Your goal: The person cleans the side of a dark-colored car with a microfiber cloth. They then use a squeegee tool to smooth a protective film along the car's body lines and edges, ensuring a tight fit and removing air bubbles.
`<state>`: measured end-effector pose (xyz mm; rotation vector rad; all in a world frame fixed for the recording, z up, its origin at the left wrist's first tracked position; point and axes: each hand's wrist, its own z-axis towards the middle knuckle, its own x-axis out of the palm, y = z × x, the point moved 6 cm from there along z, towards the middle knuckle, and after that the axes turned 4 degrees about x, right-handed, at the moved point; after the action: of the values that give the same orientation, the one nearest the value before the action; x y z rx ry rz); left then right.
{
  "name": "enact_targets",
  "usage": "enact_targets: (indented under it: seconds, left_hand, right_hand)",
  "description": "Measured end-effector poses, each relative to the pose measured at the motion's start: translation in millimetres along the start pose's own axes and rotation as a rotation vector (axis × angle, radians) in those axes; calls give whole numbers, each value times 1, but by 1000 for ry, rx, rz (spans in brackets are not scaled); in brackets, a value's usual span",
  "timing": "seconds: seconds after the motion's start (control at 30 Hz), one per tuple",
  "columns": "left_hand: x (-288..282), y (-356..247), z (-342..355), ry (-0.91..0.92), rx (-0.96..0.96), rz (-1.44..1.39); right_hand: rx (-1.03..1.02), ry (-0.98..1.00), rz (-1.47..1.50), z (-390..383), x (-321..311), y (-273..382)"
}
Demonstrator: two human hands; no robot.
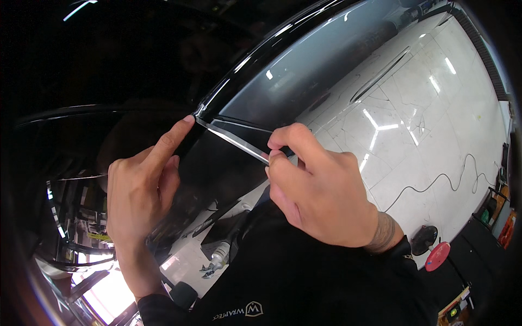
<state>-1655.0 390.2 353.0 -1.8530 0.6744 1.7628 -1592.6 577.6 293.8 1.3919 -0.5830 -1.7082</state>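
A narrow, shiny strip [239, 142], which looks like tape or film, runs taut from the edge of a glossy black car panel [147, 65] to my right hand [326, 190]. The right thumb and index finger pinch its lower end, and the other fingers are curled. At the strip's upper end, my left hand [142, 182] presses its outstretched index fingertip on the panel's corner beside a dark trim edge [223, 89]. The left hand's other fingers bend loosely and hold nothing that I can see.
Grey-tinted glass [288, 65] curves away beyond the hands. A thin cable [429, 189] lies on the glossy pale floor [435, 125]. At the lower right stands a red round disc [437, 256] beside a dark one. Below the hands is a whitish bottle [220, 254].
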Motion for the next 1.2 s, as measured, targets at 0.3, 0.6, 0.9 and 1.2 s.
enact_targets:
  seconds: [0.3, 0.6, 0.9, 1.2]
  left_hand:
    - [-1, -1, -1, -12, -8, -14]
    - [1, 1, -2, -20, 36, 7]
    - [0, 1, -4, -15, 13, 1]
    - [1, 1, -4, -16, 72, 21]
  right_hand:
    - [-164, -146, 29, -5, 10, -13]
    - [-200, -200, 71, -10, 16, -27]
    - [-185, -214, 85, -14, 27, -44]
    - [-223, -235, 167, -12, 31, -55]
